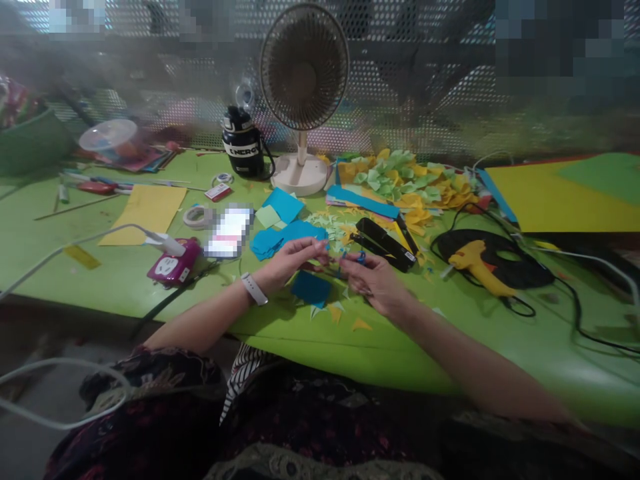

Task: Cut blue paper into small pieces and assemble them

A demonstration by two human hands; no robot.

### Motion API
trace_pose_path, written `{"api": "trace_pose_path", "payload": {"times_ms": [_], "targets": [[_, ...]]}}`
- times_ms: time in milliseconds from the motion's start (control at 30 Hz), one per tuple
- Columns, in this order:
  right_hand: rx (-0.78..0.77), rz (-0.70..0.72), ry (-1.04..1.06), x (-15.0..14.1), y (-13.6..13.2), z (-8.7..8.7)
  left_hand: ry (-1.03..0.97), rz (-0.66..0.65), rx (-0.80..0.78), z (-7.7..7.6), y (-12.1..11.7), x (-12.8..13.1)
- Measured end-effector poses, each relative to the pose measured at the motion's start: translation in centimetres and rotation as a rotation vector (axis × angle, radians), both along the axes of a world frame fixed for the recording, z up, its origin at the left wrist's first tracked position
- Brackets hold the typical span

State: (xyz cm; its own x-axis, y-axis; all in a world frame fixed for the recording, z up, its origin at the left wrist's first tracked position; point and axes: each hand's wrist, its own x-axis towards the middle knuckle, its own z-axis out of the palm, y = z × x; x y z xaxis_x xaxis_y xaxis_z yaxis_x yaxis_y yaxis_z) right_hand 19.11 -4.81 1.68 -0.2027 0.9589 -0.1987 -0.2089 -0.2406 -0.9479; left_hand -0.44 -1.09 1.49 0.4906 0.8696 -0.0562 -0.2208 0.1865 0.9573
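My left hand, with a white watch band at the wrist, has its thumb and fingers pinched together. What is between its fingertips is too small and blurred to name. Close by on the right, my right hand is closed around small scissors with blue handles, whose blades are hard to make out. Beneath the hands lies a dark blue paper square, with pointed paper scraps around it. Blue cut-paper pieces are piled just beyond my left hand. A black stapler rests past my right hand.
A fan and black bottle stand at the back beside heaped green and yellow paper cuttings. Left are a phone, tape roll and purple power adapter. A corded yellow glue gun lies right.
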Motion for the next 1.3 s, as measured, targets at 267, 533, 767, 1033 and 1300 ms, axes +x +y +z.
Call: {"api": "trace_pose_path", "payload": {"times_ms": [267,533,767,1033,1300], "targets": [[-0.019,-0.128,0.087,-0.4,0.2,0.2,0.067,-0.134,-0.026,-0.7,-0.8,0.7],[0.029,-0.193,0.028,-0.2,0.7,0.2,0.050,-0.045,-0.019,-0.5,-0.5,0.5],[0.328,-0.036,-0.503,0.9,0.5,1.0,0.033,0.088,0.007,-0.2,0.4,-0.2],[0.567,0.027,-0.843,1.3,0.8,0.3,-0.115,0.082,-0.063,-0.5,0.6,-0.1],[0.625,0.038,-0.852,1.6,1.1,-0.2,-0.171,0.037,-0.117,0.1,0.3,0.0]]}}
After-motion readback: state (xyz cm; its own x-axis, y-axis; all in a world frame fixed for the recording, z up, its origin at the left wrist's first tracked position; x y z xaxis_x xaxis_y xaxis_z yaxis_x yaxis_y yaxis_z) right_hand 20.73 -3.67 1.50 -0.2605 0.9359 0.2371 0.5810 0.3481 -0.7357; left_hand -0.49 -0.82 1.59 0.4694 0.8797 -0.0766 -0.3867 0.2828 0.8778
